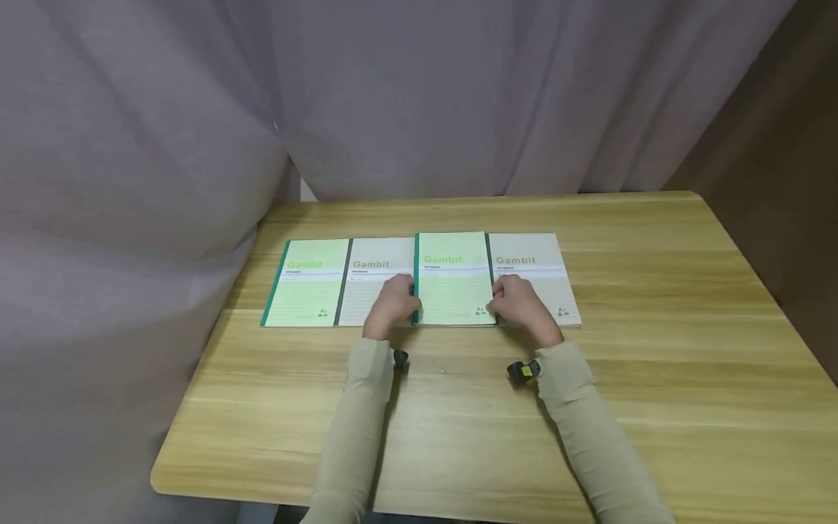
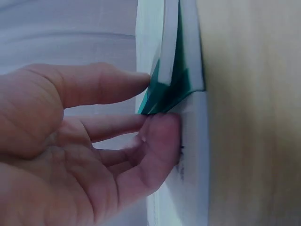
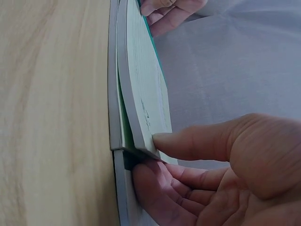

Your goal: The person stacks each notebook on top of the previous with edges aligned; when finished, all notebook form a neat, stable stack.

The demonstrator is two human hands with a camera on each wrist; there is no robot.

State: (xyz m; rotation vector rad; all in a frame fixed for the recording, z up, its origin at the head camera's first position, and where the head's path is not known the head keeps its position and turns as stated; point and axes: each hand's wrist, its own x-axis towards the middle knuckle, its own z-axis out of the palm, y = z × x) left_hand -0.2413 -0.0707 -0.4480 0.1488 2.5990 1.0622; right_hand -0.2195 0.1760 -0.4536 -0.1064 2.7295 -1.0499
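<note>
A light green "Gambit" notebook (image 1: pixel 453 291) with a green spine is held by both hands at its two sides. My left hand (image 1: pixel 393 302) pinches the spine side between thumb and fingers. The opposite edge is pinched by my right hand (image 1: pixel 521 302). Both wrist views show this notebook tilted slightly up off another notebook (image 2: pixel 192 52), which lies flat beneath it and has a green spine too. Left-hand fingertips rest over a grey-white notebook (image 1: pixel 376 251) on that side. Right-hand fingers lie over a second grey-white notebook (image 1: pixel 532 251) with a dark spine.
At the left end of the row lies another light green notebook (image 1: pixel 308 295). All of them are on a wood-grain table (image 1: pixel 445 407). A grey curtain (image 1: pixel 419 94) hangs behind the table's back edge and down its left side.
</note>
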